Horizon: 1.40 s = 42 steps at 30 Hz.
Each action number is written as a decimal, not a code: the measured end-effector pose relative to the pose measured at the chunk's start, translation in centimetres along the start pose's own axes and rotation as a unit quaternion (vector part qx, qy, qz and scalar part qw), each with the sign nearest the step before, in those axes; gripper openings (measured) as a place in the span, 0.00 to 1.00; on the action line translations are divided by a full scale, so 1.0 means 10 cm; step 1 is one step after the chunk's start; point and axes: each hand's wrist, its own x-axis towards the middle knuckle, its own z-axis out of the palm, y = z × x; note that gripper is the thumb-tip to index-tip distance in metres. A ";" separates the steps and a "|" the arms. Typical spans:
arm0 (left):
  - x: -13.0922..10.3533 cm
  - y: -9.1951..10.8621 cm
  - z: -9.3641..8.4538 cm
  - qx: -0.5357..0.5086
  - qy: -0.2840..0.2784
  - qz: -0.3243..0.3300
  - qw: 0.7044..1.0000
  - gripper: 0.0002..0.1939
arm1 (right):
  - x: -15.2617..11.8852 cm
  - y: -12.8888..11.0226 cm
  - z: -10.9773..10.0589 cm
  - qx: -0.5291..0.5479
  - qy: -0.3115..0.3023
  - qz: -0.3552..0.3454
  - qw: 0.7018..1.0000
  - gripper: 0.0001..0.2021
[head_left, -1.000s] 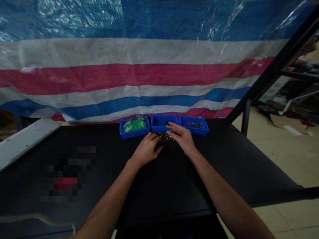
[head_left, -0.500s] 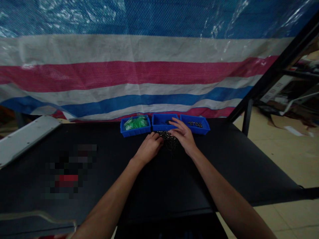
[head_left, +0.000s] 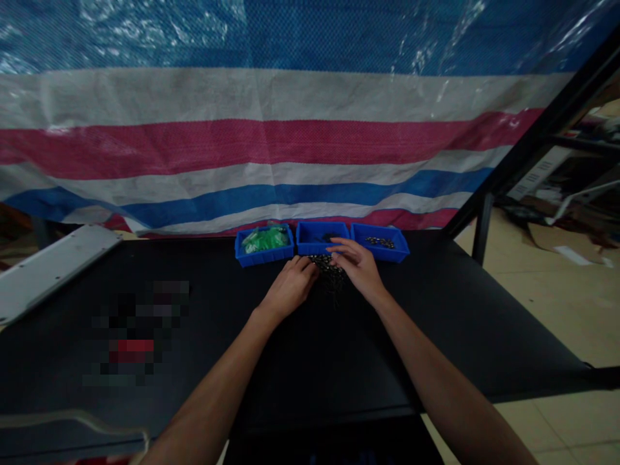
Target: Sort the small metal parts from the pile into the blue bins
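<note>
A heap of small dark and shiny metal pieces (head_left: 330,274) lies on the black table in front of the blue bins; they are too small to name. At its left edge is my left hand (head_left: 292,283), its fingers curled together and the tips touching the heap. Whatever they hold, if anything, is hidden. My right hand (head_left: 359,268) hovers over the heap's right side, fingers apart, with nothing visible in them. Behind it, the middle blue bin (head_left: 310,248) has a few dark pieces at its right end.
The left blue bin (head_left: 264,259) holds green and clear plastic packets. Small metal parts lie in the right blue bin (head_left: 387,254). A white panel (head_left: 58,268) rests at the table's left, near a blurred-out patch. A striped tarp (head_left: 271,142) hangs behind; a black post (head_left: 479,229) stands right.
My right hand's fingers have dropped slightly toward the heap. My left hand stays at the heap's left edge, almost unmoved.
</note>
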 end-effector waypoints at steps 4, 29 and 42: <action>0.00 0.00 -0.01 -0.041 0.027 -0.013 0.999 0.05 | -0.02 -0.01 0.00 -0.076 -0.019 -0.017 0.997 0.13; -0.05 -0.01 -0.01 -0.061 0.001 -0.009 0.998 0.05 | -0.04 -0.09 0.01 0.049 -0.032 0.031 0.998 0.29; -0.03 -0.01 0.01 -0.079 0.019 -0.008 0.997 0.03 | -0.03 -0.10 0.00 0.039 -0.037 0.026 0.998 0.24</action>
